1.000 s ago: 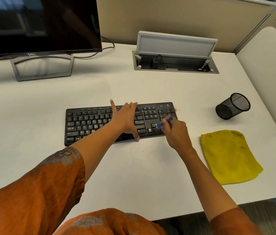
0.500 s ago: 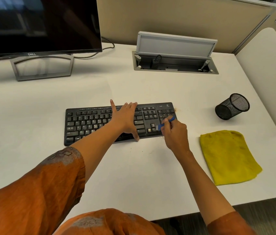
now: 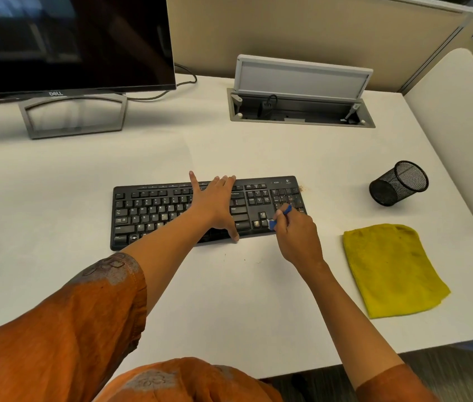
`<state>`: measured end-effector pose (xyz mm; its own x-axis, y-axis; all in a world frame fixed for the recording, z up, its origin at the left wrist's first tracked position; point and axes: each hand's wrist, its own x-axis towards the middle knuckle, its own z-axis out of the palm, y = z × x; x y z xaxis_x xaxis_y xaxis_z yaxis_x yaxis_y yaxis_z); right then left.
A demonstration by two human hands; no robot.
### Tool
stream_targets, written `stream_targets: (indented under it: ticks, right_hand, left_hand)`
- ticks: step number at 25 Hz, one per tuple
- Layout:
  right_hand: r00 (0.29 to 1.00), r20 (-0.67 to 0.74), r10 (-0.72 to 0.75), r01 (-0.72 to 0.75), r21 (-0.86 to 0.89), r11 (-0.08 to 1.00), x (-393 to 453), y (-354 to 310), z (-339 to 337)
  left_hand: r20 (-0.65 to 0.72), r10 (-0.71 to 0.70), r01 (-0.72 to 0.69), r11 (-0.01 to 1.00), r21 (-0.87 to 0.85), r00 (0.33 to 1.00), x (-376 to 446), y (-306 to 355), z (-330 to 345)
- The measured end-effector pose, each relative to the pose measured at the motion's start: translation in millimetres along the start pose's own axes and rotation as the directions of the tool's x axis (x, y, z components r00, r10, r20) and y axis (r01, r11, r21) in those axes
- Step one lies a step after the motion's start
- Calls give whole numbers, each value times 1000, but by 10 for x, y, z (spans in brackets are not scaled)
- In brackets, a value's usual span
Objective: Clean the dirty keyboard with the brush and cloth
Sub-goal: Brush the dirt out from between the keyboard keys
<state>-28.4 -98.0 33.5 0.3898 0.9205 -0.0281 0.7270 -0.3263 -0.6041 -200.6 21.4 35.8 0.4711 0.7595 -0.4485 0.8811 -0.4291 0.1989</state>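
A person in orange sleeves (image 3: 64, 329) works at a white worktop (image 3: 229, 300). The right hand (image 3: 297, 236) has its fingers (image 3: 283, 220) curled round a small blue brush (image 3: 280, 217), its tip over the number pad of a black keyboard (image 3: 154, 210). The left hand (image 3: 215, 207) lies flat across the keyboard's middle, fingers spread straight, thumb at the near edge. Right of the brush fingers, a yellow cloth (image 3: 389, 268) lies flat and apart. Beyond it, a black mesh pen cup (image 3: 399, 182) lies tipped on its side; no contents can be seen. Farther off, a cable box (image 3: 302, 111) stands open with a plug inside, left of it a monitor (image 3: 67, 42).
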Motion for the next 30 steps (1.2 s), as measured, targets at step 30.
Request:
stream_targets:
  ticks: [30]
  right_hand:
    - [997, 34, 76, -76, -1, 997, 196, 245, -149]
  left_hand:
    - [14, -6, 6, 1000, 5, 1000, -13, 4, -13]
